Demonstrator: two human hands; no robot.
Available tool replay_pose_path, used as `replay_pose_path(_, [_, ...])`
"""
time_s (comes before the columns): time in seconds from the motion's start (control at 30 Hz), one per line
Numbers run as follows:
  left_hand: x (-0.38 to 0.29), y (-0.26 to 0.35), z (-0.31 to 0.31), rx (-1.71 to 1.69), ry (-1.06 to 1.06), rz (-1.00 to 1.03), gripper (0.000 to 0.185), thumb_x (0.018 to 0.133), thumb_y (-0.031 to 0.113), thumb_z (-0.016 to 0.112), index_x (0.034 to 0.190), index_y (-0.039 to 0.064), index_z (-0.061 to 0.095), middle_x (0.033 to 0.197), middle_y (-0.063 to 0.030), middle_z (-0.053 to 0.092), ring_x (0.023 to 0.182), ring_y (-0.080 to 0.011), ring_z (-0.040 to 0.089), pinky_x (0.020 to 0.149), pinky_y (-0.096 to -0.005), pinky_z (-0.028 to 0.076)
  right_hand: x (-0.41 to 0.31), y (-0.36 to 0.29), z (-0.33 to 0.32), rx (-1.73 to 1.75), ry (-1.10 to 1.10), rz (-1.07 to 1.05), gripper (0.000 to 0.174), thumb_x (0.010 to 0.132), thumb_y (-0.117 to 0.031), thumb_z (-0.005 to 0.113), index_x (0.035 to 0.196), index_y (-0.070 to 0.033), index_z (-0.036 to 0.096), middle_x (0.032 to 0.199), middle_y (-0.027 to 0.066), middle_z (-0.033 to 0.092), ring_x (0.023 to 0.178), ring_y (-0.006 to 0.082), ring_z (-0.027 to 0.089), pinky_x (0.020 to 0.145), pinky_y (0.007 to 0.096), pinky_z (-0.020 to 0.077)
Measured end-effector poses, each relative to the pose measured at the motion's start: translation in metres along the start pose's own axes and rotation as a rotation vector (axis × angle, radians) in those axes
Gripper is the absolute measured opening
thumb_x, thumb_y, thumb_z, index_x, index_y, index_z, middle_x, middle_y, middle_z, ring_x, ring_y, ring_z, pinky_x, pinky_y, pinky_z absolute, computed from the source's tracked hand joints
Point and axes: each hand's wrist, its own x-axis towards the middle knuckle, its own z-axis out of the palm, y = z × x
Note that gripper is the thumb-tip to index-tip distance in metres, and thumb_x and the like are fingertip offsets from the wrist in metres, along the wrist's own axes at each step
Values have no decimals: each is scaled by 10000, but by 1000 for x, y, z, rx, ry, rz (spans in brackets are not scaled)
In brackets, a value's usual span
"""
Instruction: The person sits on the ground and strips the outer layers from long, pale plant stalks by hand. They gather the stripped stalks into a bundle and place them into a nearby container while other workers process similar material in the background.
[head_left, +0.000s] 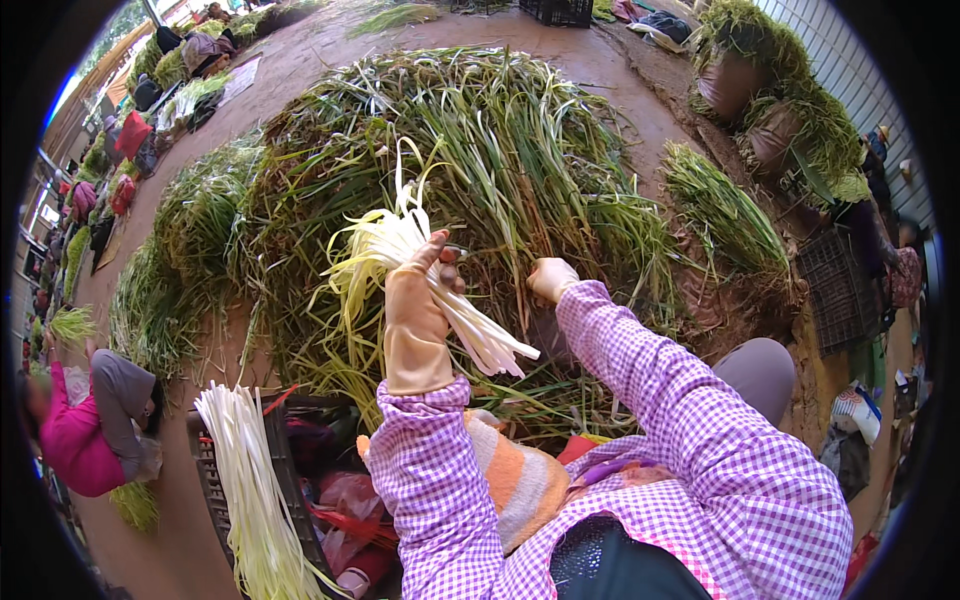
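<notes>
My left hand (420, 307), in a tan glove with bare fingertips showing, is closed round a bunch of pale yellow-white leafy stalks (480, 322). Their white ends point down to the right, and their yellow leaves fan out at the upper left. To its right, my right hand (551, 279), in a light glove, is at the lower edge of a large heap of long green leafy plants (450, 112). Its fingertips are among the brownish lower stems; whether they grip any is hidden. More long white stalks (244, 480) lie across a black plastic crate at the lower left.
A black crate (281, 465) holds plastic bags beside my left arm. A green bundle (724, 210) lies right of the heap, near another crate (836, 292). A person in a pink top (79, 431) sits at the far left. More people and plant piles line the upper left.
</notes>
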Motion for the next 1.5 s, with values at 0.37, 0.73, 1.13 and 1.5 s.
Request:
replay_pose_path(0.37, [-16,-12,19,52,92,-27,247,966,152,603,1135,-27,625,782,-42,597,554,-103,504,502,-270,452,-26,-7,51,-292,23,61,448,931,-418,630,1103,-12,708,1001,123,731,911,278,697,822,400,522])
replay_pose_path(0.73, [8,-33,17,231,124,-93,219,925,156,667,1062,-14,655,808,-101,675,557,-141,561,496,-302,511,-140,67,-27,-23,38,-291,320,971,-134,568,1264,-4,576,911,168,724,720,228,698,621,331,554])
replay_pose_path(1.13, [-16,-37,22,358,156,55,201,902,176,712,991,-1,678,688,-31,565,532,-121,518,457,-291,460,-159,63,-39,732,-126,-226,205,947,-105,633,1108,20,646,885,97,714,590,102,621,470,230,487])
replay_pose_path(1.5, [-23,-56,22,444,154,90,283,861,66,727,1131,2,672,757,-43,660,543,-118,558,480,-253,490,-173,59,-5,900,-345,-319,179,953,-93,617,1101,4,647,959,82,700,778,144,682,672,275,599])
